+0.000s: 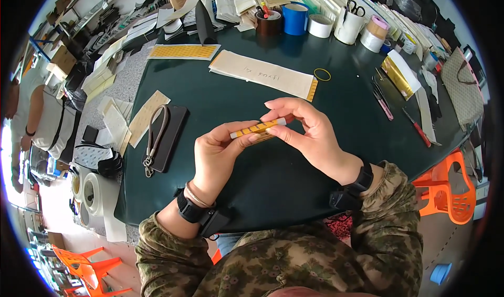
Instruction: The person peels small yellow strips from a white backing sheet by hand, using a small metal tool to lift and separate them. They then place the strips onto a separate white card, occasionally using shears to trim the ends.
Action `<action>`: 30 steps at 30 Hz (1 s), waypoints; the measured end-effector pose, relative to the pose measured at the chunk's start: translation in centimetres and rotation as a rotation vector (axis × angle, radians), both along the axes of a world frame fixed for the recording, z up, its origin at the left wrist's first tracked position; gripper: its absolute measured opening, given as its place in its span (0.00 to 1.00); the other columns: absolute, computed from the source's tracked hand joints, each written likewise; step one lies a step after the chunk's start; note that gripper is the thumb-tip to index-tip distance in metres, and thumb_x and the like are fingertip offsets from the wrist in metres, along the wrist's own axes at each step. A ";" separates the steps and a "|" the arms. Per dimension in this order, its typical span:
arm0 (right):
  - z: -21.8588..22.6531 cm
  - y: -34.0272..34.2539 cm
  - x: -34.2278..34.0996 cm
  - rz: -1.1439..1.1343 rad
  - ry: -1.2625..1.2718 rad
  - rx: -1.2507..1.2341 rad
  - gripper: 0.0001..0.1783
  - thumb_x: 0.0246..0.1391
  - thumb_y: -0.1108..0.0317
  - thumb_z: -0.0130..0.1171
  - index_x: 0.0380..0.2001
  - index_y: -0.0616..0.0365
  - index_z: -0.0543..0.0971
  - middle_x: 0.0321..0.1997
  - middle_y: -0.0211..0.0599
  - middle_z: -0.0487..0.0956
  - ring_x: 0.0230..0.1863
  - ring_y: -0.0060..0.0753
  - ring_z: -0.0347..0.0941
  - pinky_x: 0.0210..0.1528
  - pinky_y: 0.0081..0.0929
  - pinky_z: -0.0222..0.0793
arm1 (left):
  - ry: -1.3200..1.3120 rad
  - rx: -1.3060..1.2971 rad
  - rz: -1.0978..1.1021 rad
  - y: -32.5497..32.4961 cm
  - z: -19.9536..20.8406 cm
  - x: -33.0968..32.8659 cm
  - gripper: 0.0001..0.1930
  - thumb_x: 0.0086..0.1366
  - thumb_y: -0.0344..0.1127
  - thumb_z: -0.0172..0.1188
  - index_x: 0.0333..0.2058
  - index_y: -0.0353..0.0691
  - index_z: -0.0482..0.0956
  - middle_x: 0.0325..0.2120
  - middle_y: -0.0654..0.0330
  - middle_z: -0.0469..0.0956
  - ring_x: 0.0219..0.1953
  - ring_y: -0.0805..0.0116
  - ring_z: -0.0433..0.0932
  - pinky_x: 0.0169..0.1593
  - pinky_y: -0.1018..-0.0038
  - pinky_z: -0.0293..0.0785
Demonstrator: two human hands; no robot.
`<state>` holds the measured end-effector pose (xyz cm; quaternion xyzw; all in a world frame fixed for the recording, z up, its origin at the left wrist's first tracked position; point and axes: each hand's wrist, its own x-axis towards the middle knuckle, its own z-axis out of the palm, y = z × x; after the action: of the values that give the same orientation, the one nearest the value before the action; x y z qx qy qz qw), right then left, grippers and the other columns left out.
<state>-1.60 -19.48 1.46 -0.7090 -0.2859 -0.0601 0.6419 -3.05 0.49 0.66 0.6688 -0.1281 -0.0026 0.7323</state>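
Note:
My left hand (216, 149) pinches one end of a small yellow roll (261, 127) with dark marks and white ends, thumb below and fingers above. My right hand (312, 131) pinches its other end between thumb and fingers. The roll lies nearly level above the dark green table (273, 192), its right end slightly higher. Beyond the hands, a long pale paper strip (260, 72) with handwriting rests on the table, a yellow edge showing from under its right end. A yellow rubber band (322, 75) lies just right of it.
At left are a black phone (171, 139) with a strap and a pale strip (148, 119). A yellow sheet (184, 51) lies farther back. Tape rolls (295, 18) and a scissors cup (349, 26) line the back. Tweezers (382, 101) and a red-handled tool (418, 129) lie right.

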 end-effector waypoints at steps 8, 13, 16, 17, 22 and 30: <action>-0.4 0.0 -0.3 0.028 0.138 0.077 0.21 0.55 0.77 0.58 0.53 0.58 0.69 0.39 0.34 0.78 0.41 0.21 0.73 0.46 0.19 0.67 | -0.058 0.134 0.013 0.2 -0.2 -0.2 0.08 0.60 0.25 0.61 0.39 0.30 0.80 0.35 0.57 0.82 0.35 0.76 0.78 0.43 0.79 0.75; -0.2 0.1 -0.6 0.030 0.206 0.105 0.20 0.55 0.77 0.58 0.51 0.58 0.68 0.37 0.33 0.78 0.39 0.19 0.72 0.43 0.16 0.67 | -0.074 0.133 0.016 0.2 -0.5 -0.2 0.07 0.60 0.26 0.62 0.37 0.32 0.80 0.34 0.58 0.81 0.35 0.77 0.78 0.42 0.80 0.74; -0.2 0.0 -0.6 0.024 0.214 0.089 0.19 0.55 0.76 0.58 0.50 0.57 0.67 0.37 0.31 0.77 0.39 0.17 0.71 0.42 0.16 0.66 | -0.086 0.099 0.013 0.0 -0.5 -0.4 0.06 0.60 0.27 0.62 0.36 0.32 0.80 0.33 0.59 0.81 0.35 0.77 0.77 0.42 0.80 0.74; -0.3 0.0 -0.6 0.024 0.214 0.089 0.19 0.55 0.76 0.58 0.50 0.57 0.67 0.37 0.31 0.77 0.39 0.17 0.71 0.42 0.16 0.66 | -0.085 0.100 0.012 -0.1 -0.4 -0.4 0.06 0.60 0.27 0.62 0.36 0.32 0.80 0.33 0.59 0.81 0.35 0.77 0.77 0.42 0.80 0.74; -0.6 0.1 -0.4 0.059 0.325 0.189 0.20 0.54 0.75 0.59 0.49 0.56 0.66 0.38 0.31 0.76 0.40 0.18 0.71 0.42 0.15 0.65 | 0.013 0.027 -0.005 -0.5 -0.1 -0.3 0.06 0.61 0.27 0.61 0.36 0.33 0.79 0.33 0.61 0.81 0.35 0.79 0.77 0.42 0.81 0.73; -0.6 0.0 0.2 0.055 0.380 0.288 0.20 0.54 0.75 0.59 0.49 0.57 0.67 0.39 0.33 0.77 0.42 0.20 0.72 0.47 0.17 0.66 | 0.086 -0.016 -0.026 -0.1 -0.6 0.5 0.10 0.63 0.33 0.61 0.39 0.33 0.80 0.34 0.63 0.81 0.36 0.80 0.76 0.42 0.82 0.73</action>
<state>-1.36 -19.52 0.81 -0.6005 -0.1677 0.0519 0.7802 -2.54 0.43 0.03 0.6606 -0.1051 -0.0400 0.7423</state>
